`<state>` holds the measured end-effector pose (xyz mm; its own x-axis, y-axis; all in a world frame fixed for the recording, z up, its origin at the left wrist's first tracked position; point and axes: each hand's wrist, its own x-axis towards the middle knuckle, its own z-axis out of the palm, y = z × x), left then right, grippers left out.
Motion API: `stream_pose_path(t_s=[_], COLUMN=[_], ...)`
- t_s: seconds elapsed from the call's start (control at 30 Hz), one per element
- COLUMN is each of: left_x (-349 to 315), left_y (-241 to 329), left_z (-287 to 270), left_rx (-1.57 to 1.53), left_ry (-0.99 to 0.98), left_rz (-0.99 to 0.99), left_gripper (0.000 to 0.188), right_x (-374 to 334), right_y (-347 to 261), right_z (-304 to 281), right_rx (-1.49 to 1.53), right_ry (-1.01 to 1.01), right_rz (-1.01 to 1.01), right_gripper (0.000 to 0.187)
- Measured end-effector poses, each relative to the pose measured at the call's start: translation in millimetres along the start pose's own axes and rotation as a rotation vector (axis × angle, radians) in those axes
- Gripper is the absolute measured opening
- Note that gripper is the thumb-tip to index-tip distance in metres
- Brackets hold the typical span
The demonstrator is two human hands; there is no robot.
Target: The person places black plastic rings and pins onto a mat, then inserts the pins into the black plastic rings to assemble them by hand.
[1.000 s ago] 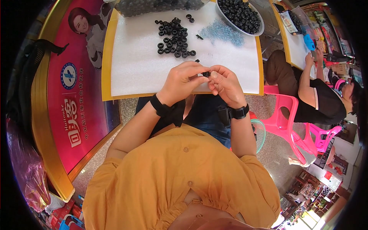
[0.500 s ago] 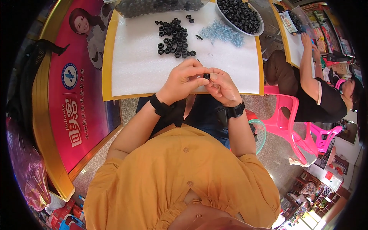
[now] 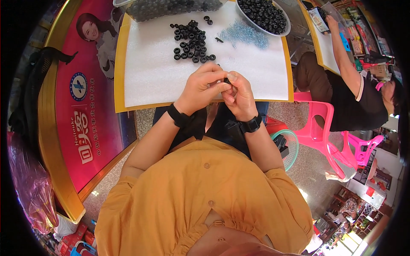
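Holding a small black piece (image 3: 227, 80) in a narrow pinch between the fingertips of the left hand (image 3: 200, 87) and the right hand (image 3: 240, 97), over the near part of the worktop (image 3: 149, 81). Cannot tell the exact shape of that piece, mostly covered by the fingers. Wearing a black wristband (image 3: 178, 116) on the left and a black watch-like band (image 3: 251, 124) on the right. Beyond the hands, note a loose cluster of black rings (image 3: 190, 40), some touching, some just apart. To the right of it, find a short black stick-like piece (image 3: 219, 40), then a patch of pale blue beads (image 3: 247, 36), spread thinly. Filled with more black rings, at the far right corner, see a bowl (image 3: 279, 35); at the far left, a clear container (image 3: 175, 9) of dark round pieces. Beside the right forearm, spot a green basket (image 3: 297, 149) and a pink chair (image 3: 326, 128); farther right, a co-worker (image 3: 361, 111) with one arm stretched over another worktop (image 3: 326, 49).
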<state>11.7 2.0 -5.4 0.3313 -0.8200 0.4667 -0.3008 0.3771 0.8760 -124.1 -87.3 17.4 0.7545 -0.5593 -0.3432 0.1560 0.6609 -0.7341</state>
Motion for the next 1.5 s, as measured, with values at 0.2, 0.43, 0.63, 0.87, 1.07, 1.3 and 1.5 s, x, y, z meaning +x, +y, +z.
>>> stream_pose_path(t_s=[0.2, 0.43, 0.63, 0.87, 1.07, 1.3, 1.5], left_x=[0.6, -1.1, -2.8, 0.0, 0.5, -0.8, -0.4], left_y=[2.5, -0.1, -1.0, 3.6, -0.3, 3.1, 7.6], left_z=[3.4, 1.2, 1.4, 2.4, 0.2, -0.5, 0.5], left_rx=[-0.111, -0.029, -0.006, -0.034, -0.045, -0.048, -0.03], left_ry=[0.047, 0.039, 0.081, 0.076, -0.005, 0.004, 0.005], left_rz=[-0.114, -0.027, -0.014, -0.064, 0.005, -0.06, -0.016], left_gripper=[0.025, 0.026, 0.027, 0.024, 0.026, 0.028, 0.029], right_x=[2.8, 1.5, 1.0, 2.5, 0.6, 4.5, 7.4], right_y=[-3.2, -8.9, -14.5, -3.9, 3.1, -4.4, -5.3], right_z=[-5.6, -9.9, -5.5, -2.8, 1.1, -12.1, -27.2], right_rx=[0.043, 0.044, -0.119, -0.085, -0.052, 0.048, 0.134], right_ry=[-0.095, -0.167, -0.19, -0.104, -0.058, -0.211, -0.349], right_rz=[0.058, 0.116, 0.14, 0.006, -0.057, 0.04, 0.114], right_gripper=[0.024, 0.029, 0.03, 0.021, 0.019, 0.029, 0.034])
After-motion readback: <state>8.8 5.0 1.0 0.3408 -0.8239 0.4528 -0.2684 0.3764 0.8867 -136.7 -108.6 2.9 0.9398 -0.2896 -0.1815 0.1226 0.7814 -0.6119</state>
